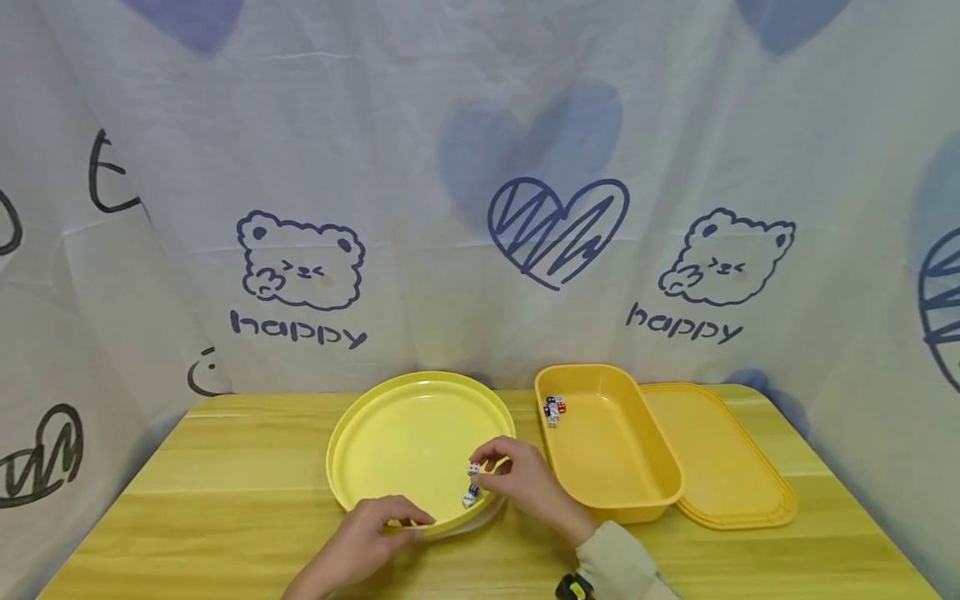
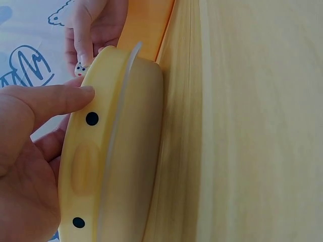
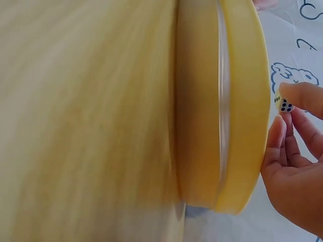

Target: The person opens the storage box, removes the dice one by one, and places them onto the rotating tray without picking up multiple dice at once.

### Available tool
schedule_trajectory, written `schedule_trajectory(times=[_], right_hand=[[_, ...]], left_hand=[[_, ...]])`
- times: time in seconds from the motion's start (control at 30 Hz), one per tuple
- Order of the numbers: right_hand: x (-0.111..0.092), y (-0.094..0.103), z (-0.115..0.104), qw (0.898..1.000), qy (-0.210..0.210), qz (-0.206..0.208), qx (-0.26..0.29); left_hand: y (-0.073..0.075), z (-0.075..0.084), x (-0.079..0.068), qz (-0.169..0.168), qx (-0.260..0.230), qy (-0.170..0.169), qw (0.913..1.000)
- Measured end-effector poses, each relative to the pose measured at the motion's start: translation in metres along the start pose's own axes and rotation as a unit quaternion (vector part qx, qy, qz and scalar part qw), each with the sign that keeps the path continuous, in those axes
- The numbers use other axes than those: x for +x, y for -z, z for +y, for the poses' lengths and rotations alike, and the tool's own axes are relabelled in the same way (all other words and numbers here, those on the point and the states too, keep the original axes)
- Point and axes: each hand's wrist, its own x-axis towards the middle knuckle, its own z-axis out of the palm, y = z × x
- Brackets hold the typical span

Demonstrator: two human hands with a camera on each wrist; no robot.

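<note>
A round yellow tray (image 1: 405, 433) with a raised rim lies on the table, with dark dots along its outer side in the left wrist view. My left hand (image 1: 367, 533) grips its near rim, the thumb outside and fingers over the inner side. At the right part of the tray, my right hand (image 1: 528, 483) pinches a white die (image 3: 284, 104) with dark pips between thumb and fingers. Beside those fingertips, near the rim, are a blue die (image 1: 474, 490) and a white die (image 1: 468, 500) inside the tray.
To the right stands a deep orange-yellow rectangular box (image 1: 615, 450), with several small dice (image 1: 553, 410) in its far left corner. A matching flat lid (image 1: 727, 467) lies partly behind the box. A patterned white cloth (image 1: 435, 250) hangs behind the wooden table (image 1: 180, 500).
</note>
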Motion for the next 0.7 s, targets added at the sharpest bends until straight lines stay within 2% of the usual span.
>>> schedule_trajectory(times=[0.33, 0.7], right_hand=[[-0.0011, -0.002, 0.0007, 0.999, 0.026, 0.007, -0.018], [-0.0017, -0.0007, 0.0011, 1.0, 0.013, 0.01, 0.01]], left_hand=[[0.0013, -0.0006, -0.0001, 0.001, -0.004, 0.009, 0.9999], [0.001, -0.0002, 0.0, -0.003, 0.0, 0.012, 0.9999]])
